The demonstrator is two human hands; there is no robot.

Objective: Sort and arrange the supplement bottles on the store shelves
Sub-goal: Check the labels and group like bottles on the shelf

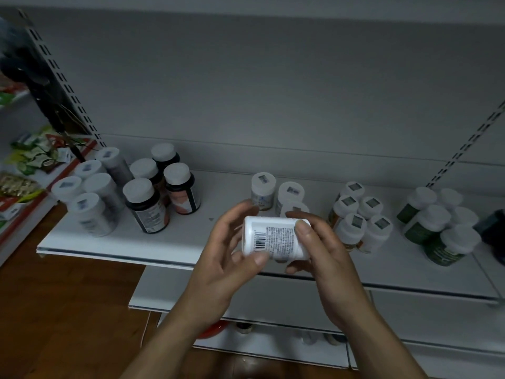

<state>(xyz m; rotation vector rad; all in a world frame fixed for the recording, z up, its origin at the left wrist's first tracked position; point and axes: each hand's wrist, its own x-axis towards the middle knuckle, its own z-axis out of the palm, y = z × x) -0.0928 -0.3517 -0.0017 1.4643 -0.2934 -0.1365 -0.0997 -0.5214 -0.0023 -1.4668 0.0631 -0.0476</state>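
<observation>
Hands [218, 258] [328, 255] round white bottle [276, 239], cap hidden

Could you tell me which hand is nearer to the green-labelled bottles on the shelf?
Right. The right hand grips the white bottle left of the green-labelled bottles; the left hand holds that bottle's other end, farther left.

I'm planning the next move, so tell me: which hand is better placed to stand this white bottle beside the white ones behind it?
Right, probably. The right hand pinches the bottle between thumb and fingers, just before the white bottles; the left hand holds its other end, farther off.
</observation>
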